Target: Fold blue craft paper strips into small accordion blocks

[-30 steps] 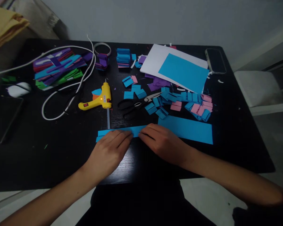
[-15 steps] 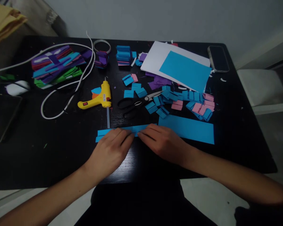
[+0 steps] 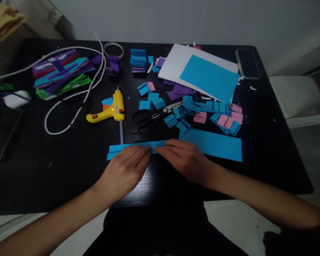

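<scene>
A narrow folded strip of blue paper [image 3: 115, 149] lies near the front of the black table, its crease line showing at the left end. My left hand [image 3: 129, 165] pinches the strip's lower edge, fingers together and pressed down on it. Close beside, my right hand [image 3: 185, 158] presses the same edge with bunched fingertips, almost touching the left thumb. Under and beyond the right hand, a wider blue paper sheet [image 3: 224, 145] lies flat. The fingers cover the middle of the strip.
Behind the strip are a yellow glue gun [image 3: 109, 112] with a glue stick, black-handled scissors [image 3: 152, 115] and small folded blue and pink papers [image 3: 200, 117]. Farther back lie white paper [image 3: 173, 64], a phone [image 3: 247, 64], a white cable [image 3: 46, 117] and bundled coloured strips [image 3: 64, 73].
Both hands stay on the strip, with only slight finger movement. The whole view has shifted a little; the things on the table keep their places.
</scene>
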